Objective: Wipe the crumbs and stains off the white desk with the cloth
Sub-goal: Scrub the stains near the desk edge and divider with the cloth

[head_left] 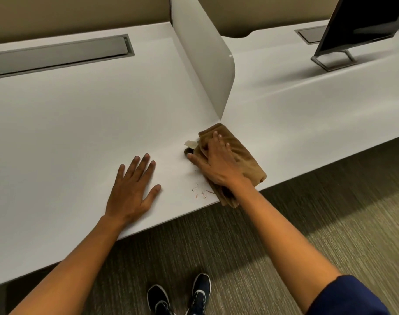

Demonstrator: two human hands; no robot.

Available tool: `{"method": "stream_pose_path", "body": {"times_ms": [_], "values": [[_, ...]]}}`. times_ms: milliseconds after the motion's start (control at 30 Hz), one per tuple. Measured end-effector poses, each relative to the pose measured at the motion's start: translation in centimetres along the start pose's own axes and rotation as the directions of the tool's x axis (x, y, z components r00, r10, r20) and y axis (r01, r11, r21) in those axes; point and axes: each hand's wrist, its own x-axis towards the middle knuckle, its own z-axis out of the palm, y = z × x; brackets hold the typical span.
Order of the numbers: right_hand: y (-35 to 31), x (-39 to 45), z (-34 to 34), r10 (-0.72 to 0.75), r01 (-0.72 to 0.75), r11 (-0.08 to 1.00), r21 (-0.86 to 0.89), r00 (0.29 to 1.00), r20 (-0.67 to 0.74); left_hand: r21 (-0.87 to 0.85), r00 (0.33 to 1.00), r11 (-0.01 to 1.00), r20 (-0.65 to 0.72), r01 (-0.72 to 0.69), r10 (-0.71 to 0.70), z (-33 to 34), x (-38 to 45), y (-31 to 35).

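A folded brown cloth [244, 151] lies on the white desk [80, 123] near its front edge, just below the foot of the divider panel. My right hand [216, 162] presses flat on the cloth, fingers spread, thumb touching the desk. A pale tag [191, 144] sticks out of the cloth's left side. Small brown crumbs [199, 193] are scattered on the desk beside the cloth's near corner, close to the edge. My left hand [132, 189] rests flat and empty on the desk to the left, fingers apart.
A white divider panel [205, 60] stands upright between this desk and the neighbouring one [307, 105]. A monitor [362, 23] on a metal stand sits at the far right. A grey cable tray lid [57, 55] runs along the back left. Carpet and my dark shoes [180, 294] lie below.
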Motion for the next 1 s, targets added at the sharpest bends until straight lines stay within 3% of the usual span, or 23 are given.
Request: {"method": "stream_pose_path", "body": {"times_ms": [67, 100, 200, 267, 433, 1000], "values": [[0.7, -0.3, -1.9, -0.048, 0.052, 0.997, 0.054, 0.996, -0.081, 0.006, 1.0, 1.0, -0.002, 0.001, -0.001, 0.1, 0.1, -0.1], [1.2, -0.5, -2.4, -0.076, 0.077, 0.997, -0.003, 0.988, -0.135, 0.012, 1.0, 1.0, -0.001, -0.001, 0.001, 0.1, 0.1, -0.1], [3.4, -1.2, -1.8, -0.072, 0.055, 0.966, -0.254, 0.996, -0.059, 0.018, 1.0, 1.0, 0.001, -0.002, 0.002, 0.1, 0.1, -0.2], [4.6, -1.5, -0.4, -0.046, 0.027, 0.947, -0.322, 0.998, -0.052, 0.016, 1.0, 1.0, -0.002, -0.002, 0.002, 0.2, 0.0, -0.1], [4.4, -0.7, 0.8, -0.072, 0.026, 0.938, -0.346, 0.99, -0.122, 0.025, 1.0, 1.0, -0.004, 0.002, -0.002, 0.4, 0.1, -0.2], [2.2, 0.4, 2.0, -0.148, 0.102, 0.937, -0.335, 0.983, -0.113, 0.086, 0.999, 0.996, 0.01, 0.031, -0.032, 0.5, 0.3, 0.0]]}}
